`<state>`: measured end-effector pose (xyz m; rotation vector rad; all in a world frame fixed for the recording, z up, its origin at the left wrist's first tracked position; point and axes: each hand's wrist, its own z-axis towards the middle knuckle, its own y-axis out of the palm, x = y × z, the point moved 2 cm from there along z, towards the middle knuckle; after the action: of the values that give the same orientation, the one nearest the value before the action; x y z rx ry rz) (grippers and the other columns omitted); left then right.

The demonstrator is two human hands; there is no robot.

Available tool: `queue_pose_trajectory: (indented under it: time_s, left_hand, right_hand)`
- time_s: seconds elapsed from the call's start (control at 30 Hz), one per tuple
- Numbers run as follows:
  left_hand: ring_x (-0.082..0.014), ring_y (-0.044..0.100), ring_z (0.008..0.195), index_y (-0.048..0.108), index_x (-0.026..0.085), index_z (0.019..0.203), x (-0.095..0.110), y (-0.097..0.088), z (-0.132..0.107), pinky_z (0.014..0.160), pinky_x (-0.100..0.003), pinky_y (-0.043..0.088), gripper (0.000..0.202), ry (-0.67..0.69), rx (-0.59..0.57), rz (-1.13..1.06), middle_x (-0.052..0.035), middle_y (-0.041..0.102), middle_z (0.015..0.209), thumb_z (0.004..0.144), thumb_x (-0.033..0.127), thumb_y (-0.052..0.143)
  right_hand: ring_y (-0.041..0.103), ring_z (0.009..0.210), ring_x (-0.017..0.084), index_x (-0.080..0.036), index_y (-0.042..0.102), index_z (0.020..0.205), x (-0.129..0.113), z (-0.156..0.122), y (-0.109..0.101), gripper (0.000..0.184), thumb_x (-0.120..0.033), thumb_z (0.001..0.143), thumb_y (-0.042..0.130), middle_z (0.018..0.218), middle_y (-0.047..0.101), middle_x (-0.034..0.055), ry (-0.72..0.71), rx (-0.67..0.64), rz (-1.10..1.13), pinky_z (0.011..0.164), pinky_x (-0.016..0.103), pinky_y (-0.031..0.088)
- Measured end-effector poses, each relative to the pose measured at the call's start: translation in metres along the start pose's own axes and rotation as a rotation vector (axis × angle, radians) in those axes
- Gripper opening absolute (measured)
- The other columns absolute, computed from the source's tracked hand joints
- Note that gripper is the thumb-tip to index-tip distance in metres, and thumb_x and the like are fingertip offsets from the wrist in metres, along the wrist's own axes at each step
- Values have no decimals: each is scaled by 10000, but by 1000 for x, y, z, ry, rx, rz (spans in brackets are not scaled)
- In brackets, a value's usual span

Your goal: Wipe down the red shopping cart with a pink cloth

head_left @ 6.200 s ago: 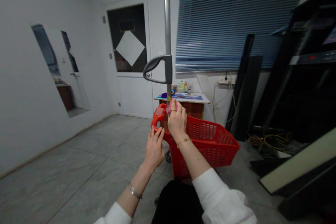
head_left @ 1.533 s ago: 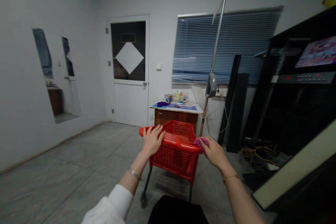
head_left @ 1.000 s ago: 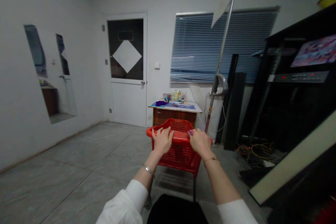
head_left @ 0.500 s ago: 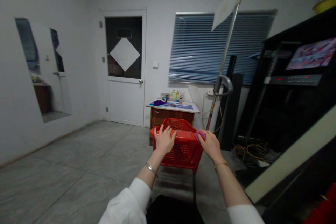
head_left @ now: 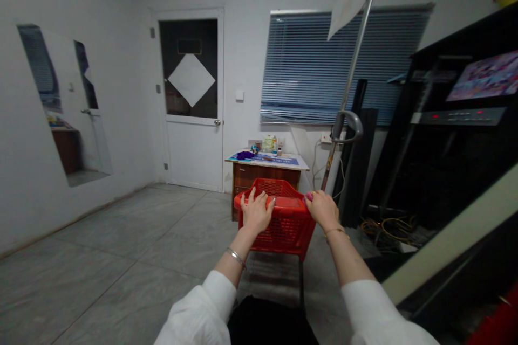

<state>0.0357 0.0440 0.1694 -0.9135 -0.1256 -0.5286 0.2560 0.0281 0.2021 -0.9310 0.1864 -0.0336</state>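
Red plastic makes up the cart (head_left: 283,234) in the lower middle of the frame, its handle (head_left: 286,204) toward the camera. On the handle's left part lies the left hand (head_left: 256,213), its grip loose, fingers spread apart over the top. At the right end the right hand (head_left: 325,210) has a closed grip, fingers curled around a pink cloth (head_left: 309,197) that touches the handle; most of the cloth is hidden in the hand. Just above the right hand a metal pole (head_left: 356,59) slants to the upper right, carrying a grey loop (head_left: 356,125) and a white sign (head_left: 353,0); its lower end is hidden. Beyond the cart, near the centre, a surface (head_left: 299,162) bears a purple bundle (head_left: 245,156) at its left and small containers (head_left: 269,144) behind. White door (head_left: 194,153) at centre left, blinds (head_left: 303,64) at upper right.
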Motion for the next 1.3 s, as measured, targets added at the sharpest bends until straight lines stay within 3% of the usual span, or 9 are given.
queue_pose_trajectory:
  time_s: [0.13, 0.33, 0.5, 0.6, 0.67, 0.83, 1.0, 1.13, 1.3]
  left_hand:
    - [-269, 320, 1464, 643, 298, 1277, 1, 2, 0, 1190, -615, 143, 440, 6, 21, 3, -14, 601, 1411, 1011, 490, 351]
    - [-270, 327, 1461, 650, 312, 1266, 0, 4, 2, 1188, -617, 143, 426, 9, 26, 2, -12, 609, 1401, 1011, 484, 356]
    - [-274, 326, 1461, 661, 319, 1247, -2, 1, 5, 1184, -620, 154, 416, 4, -9, -3, -8, 620, 1389, 1008, 484, 363]
    - [-268, 318, 1466, 650, 316, 1266, -1, 1, 5, 1190, -611, 143, 422, 7, -9, -8, -11, 611, 1399, 1008, 481, 359]
    - [-265, 311, 1469, 648, 319, 1269, -2, 2, 5, 1192, -613, 133, 427, 6, -11, -10, -9, 606, 1405, 1009, 483, 351]
    - [-259, 294, 1477, 638, 335, 1277, -5, 10, 10, 1193, -618, 124, 432, 11, -30, -15, 3, 591, 1421, 1008, 497, 341]
    - [-258, 273, 1486, 624, 345, 1295, -7, 13, 17, 1197, -617, 127, 455, 34, -36, -7, 11, 570, 1445, 1010, 509, 309]
    - [-270, 205, 1511, 585, 337, 1351, -12, 9, 19, 1202, -607, 145, 479, 69, -114, 21, 4, 472, 1528, 1011, 489, 283]
    - [-302, 112, 1529, 533, 289, 1417, -19, 5, 15, 1211, -623, 84, 506, 13, -47, 93, -38, 363, 1594, 1009, 468, 294]
  right_hand:
    - [629, 895, 192, -206, 740, 1015, 2, -13, -1, 343, -382, 971, 449, 1039, 697, 97, 72, 46, 38, 809, 290, 423]
    - [579, 1084, 196, -208, 671, 1213, -33, -20, 0, 372, -387, 987, 436, 1212, 660, 78, -228, 95, 129, 946, 278, 405]
    - [624, 982, 189, -214, 726, 1064, 15, -3, -6, 335, -390, 973, 456, 1100, 693, 79, -50, -72, 9, 873, 275, 420]
    - [633, 1008, 180, -223, 714, 1093, 47, -2, -7, 354, -419, 973, 445, 1137, 687, 68, 44, -100, 43, 850, 255, 421]
    - [636, 1020, 169, -225, 706, 1106, 52, -3, -7, 368, -422, 982, 421, 1169, 676, 65, 59, -106, 66, 840, 244, 421]
    - [651, 933, 165, -218, 712, 1065, 9, -5, -4, 394, -413, 996, 376, 1096, 685, 81, 40, -108, 29, 812, 257, 432]
    - [620, 1052, 189, -203, 690, 1142, -40, -9, 2, 370, -410, 985, 428, 1205, 662, 93, -153, 52, 124, 927, 279, 435]
    - [621, 1075, 180, -236, 675, 1191, -34, -17, 7, 350, -390, 978, 444, 1261, 648, 75, -173, 92, 196, 949, 289, 450]
    - [568, 1195, 203, -204, 656, 1238, -23, -21, 7, 371, -379, 966, 475, 1362, 585, 115, -137, 95, 157, 1012, 315, 426]
